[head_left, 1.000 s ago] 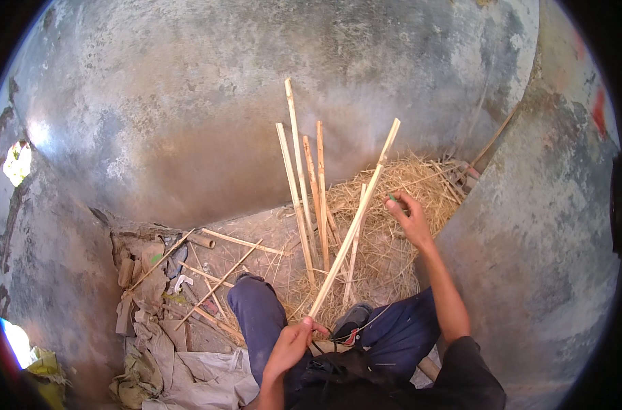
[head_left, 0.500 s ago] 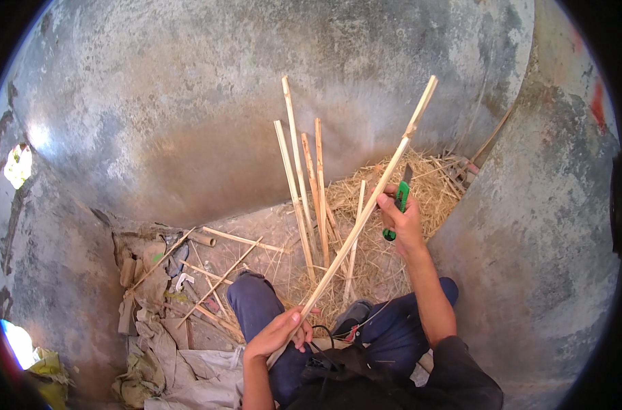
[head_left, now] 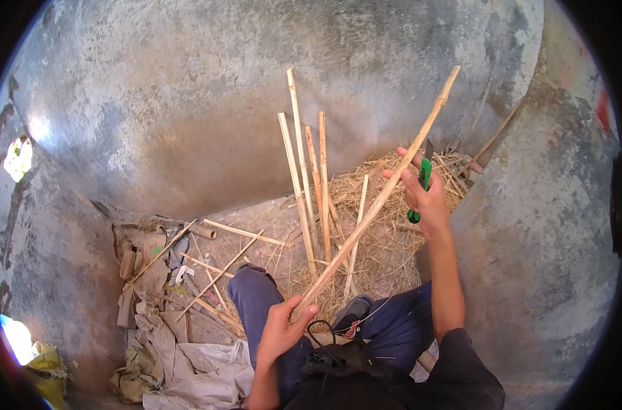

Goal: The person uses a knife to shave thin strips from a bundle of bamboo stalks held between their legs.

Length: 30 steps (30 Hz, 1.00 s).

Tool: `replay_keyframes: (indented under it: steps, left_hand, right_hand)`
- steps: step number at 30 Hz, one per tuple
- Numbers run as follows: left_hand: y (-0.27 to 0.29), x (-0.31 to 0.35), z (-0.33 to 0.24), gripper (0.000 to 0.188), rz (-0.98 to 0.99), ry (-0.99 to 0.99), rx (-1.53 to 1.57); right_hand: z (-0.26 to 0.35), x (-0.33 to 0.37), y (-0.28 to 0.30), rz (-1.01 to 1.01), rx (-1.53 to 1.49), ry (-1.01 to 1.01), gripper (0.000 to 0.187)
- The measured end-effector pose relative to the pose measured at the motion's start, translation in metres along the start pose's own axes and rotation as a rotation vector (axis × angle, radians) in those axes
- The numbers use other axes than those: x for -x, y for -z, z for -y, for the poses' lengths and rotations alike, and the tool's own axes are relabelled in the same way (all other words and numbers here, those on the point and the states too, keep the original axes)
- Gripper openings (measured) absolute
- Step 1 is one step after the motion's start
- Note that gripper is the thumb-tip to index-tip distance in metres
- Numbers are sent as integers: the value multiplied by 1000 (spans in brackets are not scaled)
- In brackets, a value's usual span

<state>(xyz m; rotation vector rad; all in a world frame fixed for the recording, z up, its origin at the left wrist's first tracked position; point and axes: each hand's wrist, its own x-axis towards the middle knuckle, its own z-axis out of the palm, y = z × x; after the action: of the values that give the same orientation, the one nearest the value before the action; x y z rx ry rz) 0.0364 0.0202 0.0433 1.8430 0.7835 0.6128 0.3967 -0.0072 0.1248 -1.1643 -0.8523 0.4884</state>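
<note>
A long pale wooden stick [head_left: 379, 198] slants across the view, from near my lap up to the right. My left hand [head_left: 281, 329] grips its lower end, thumb laid along it. My right hand [head_left: 428, 201] holds a green utility knife [head_left: 424, 175] against the palm, its dark blade pointing up. The fingers of that hand also reach behind the stick's upper half, with the thumb on the near side. Farther off, several peeled sticks [head_left: 299, 174] lean upright against the curved wall.
Straw-like shavings [head_left: 366, 179] are heaped by the wall [head_left: 208, 123]. Thin sticks [head_left: 219, 277] lie scattered on the floor at the left. A crumpled pale cloth [head_left: 212, 372] is beside my bent left leg [head_left: 253, 301]. Another wall [head_left: 530, 273] rises close on the right.
The stick has rolled over, showing a browner face, and its upper end has moved right. My right hand has moved right and up with the knife, its fingers spreading more.
</note>
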Motion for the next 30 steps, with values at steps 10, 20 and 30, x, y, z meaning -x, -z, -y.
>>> replay_keyframes:
  steps: [10,20,30]
  left_hand:
    - [-15,-4,-23,24,-158,1,-84]
    - [-25,-13,-31,29,-16,44,158]
    - [-33,-18,-47,34,34,72,280]
  right_hand:
    - [-13,3,3,-93,97,78,56]
    - [-42,105,-24,246,664,579,37]
    - [-20,130,-48,325,780,620,30]
